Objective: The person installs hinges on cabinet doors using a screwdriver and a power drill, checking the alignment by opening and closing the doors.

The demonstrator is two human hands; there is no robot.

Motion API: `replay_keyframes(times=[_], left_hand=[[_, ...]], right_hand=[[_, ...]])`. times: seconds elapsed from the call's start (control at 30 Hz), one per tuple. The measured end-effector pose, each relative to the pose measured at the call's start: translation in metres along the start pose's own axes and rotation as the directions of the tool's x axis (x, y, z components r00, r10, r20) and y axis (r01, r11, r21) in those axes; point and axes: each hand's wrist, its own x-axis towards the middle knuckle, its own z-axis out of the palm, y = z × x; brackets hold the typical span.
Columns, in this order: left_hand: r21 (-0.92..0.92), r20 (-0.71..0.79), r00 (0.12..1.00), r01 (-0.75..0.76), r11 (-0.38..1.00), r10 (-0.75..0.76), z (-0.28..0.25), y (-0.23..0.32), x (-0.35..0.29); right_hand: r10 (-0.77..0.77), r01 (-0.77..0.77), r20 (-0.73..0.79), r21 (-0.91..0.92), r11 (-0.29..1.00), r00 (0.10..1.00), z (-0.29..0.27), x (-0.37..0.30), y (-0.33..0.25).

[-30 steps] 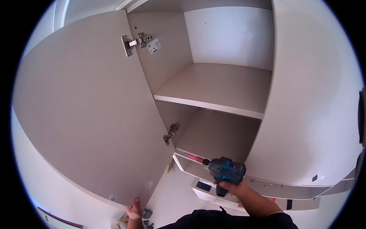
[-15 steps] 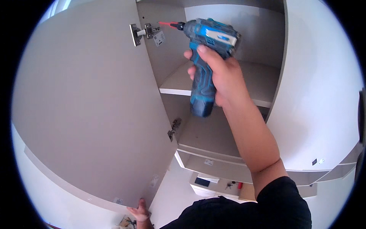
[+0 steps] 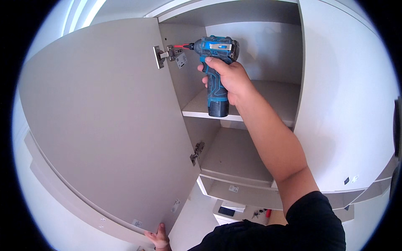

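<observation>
My right hand (image 3: 230, 79) is closed around the grip of a blue and black cordless drill (image 3: 217, 85). A long red screwdriver bit (image 3: 181, 46) sticks out of its chuck to the left. The bit's tip is at the upper hinge (image 3: 170, 53), which joins the cabinet door (image 3: 104, 117) to the inner side wall; whether it sits in a screw cannot be made out. At the bottom edge of the open door is my left hand (image 3: 159, 238), fingers spread against it. Farther down the door edge a lower hinge (image 3: 197, 153) is fitted.
The cabinet has a middle shelf (image 3: 259, 100) behind the drill. A white panel (image 3: 343, 96) stands to the right. Below lies an open compartment (image 3: 247, 193), and lower still a surface holds a dark flat object (image 3: 226, 211), keys (image 3: 256, 214) and a red item (image 3: 268, 213).
The drill has come closer to the upper hinge, its bit tip now meeting it. The view has tilted up, showing more of the cabinet top. My left hand stays at the door's lower edge.
</observation>
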Motion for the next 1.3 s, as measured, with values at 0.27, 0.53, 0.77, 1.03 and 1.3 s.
replay_keyframes(times=[0.27,0.53,0.77,1.03,1.3], left_hand=[[-0.013,-0.007,1.0,-0.021,1.0,0.021,-0.005,-0.009,-0.003],[-0.022,0.039,0.998,0.046,0.999,-0.045,-0.015,-0.024,-0.008],[-0.07,0.001,0.996,0.084,0.994,-0.085,-0.001,-0.009,-0.014],[-0.095,0.045,0.998,0.047,0.994,-0.043,-0.008,-0.019,-0.015],[0.034,0.071,0.997,0.014,0.999,-0.016,-0.004,-0.003,-0.016]], right_hand=[[-0.021,0.021,0.023,-0.011,1.0,1.0,-0.002,-0.002,0.001],[-0.017,0.028,0.062,-0.177,0.984,0.998,-0.005,0.003,-0.022],[-0.014,0.027,0.06,-0.221,0.975,0.998,-0.006,0.003,-0.025],[-0.018,0.03,0.062,-0.195,0.98,0.998,-0.007,0.002,-0.019],[-0.017,0.017,-0.021,-0.002,1.0,1.0,-0.018,-0.015,-0.005]])
